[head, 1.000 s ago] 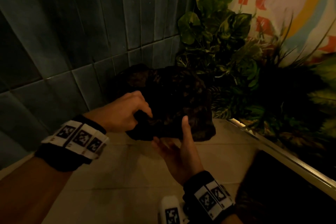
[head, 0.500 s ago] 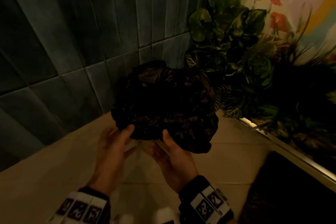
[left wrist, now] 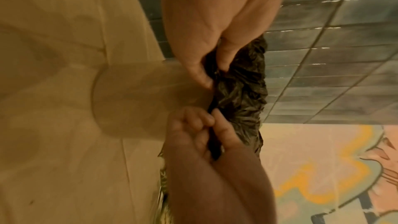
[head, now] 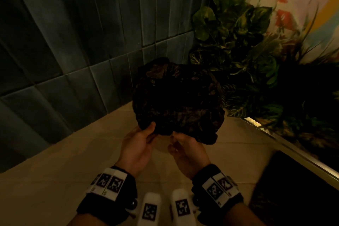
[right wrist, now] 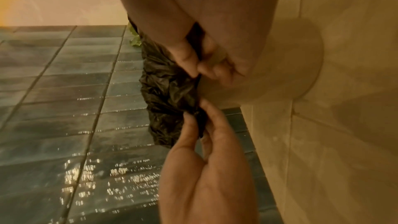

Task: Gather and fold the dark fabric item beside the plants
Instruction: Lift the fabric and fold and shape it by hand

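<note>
In the frame centre the left hand (head: 136, 146) and right hand (head: 185, 149) pinched the lower edge of the crumpled, dark patterned fabric bundle (head: 177, 99), its long axis unclear.

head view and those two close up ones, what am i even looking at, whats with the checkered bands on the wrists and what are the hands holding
No machine here: a person works with two bare hands. The big picture comes from a camera on their head, looking down. The bands with checkered squares are wrist straps carrying small cameras; those give the two close-ups, each looking along one hand at its fingers.

The left hand and right hand both pinch the near edge of a crumpled dark patterned fabric, held up above the beige tiled floor. Leafy plants stand just right of it, against a blue-grey tiled wall.
</note>
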Tool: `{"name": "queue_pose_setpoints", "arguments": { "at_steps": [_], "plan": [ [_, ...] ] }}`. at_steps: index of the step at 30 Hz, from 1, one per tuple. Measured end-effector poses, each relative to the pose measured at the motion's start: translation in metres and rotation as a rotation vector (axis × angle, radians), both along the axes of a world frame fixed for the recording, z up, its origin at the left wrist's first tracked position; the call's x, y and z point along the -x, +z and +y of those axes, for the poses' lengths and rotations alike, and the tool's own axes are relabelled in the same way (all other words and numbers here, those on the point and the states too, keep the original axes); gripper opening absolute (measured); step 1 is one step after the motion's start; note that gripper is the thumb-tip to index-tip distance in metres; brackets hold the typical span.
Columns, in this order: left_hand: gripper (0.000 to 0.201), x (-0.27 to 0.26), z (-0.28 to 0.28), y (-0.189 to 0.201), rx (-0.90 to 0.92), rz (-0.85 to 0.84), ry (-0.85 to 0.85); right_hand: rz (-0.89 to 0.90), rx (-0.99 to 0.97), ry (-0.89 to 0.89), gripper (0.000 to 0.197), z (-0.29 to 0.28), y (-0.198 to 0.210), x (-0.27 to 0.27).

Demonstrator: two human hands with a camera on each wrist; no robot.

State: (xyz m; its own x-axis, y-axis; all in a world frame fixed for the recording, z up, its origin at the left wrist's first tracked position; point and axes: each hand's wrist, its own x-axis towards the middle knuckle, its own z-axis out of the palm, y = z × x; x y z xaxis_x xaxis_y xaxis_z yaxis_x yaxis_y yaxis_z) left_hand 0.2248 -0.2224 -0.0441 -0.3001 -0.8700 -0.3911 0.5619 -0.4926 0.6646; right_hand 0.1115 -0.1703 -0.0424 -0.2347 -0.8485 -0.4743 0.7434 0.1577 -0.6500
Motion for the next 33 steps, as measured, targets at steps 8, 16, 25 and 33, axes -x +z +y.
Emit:
{"name": "queue_pose_setpoints", "arguments": {
  "at_steps": [8,16,25,33],
  "plan": [
    [0.016,0.012,0.009,-0.008,-0.079,0.169,-0.077,-0.317,-0.007,-0.173,0.039,-0.007,0.018,0.003],
    [0.023,0.009,0.001,-0.015,-0.118,0.204,0.02,-0.327,0.165,-0.287,0.028,0.015,0.037,0.0],
    [0.037,0.0,0.013,0.002,0.008,0.259,0.121,-0.256,0.117,-0.31,0.037,-0.004,0.01,0.005],
    [0.027,0.008,0.001,0.008,0.149,-0.024,0.221,-0.28,0.085,-0.3,0.039,-0.013,0.013,0.003]
  ]
}}
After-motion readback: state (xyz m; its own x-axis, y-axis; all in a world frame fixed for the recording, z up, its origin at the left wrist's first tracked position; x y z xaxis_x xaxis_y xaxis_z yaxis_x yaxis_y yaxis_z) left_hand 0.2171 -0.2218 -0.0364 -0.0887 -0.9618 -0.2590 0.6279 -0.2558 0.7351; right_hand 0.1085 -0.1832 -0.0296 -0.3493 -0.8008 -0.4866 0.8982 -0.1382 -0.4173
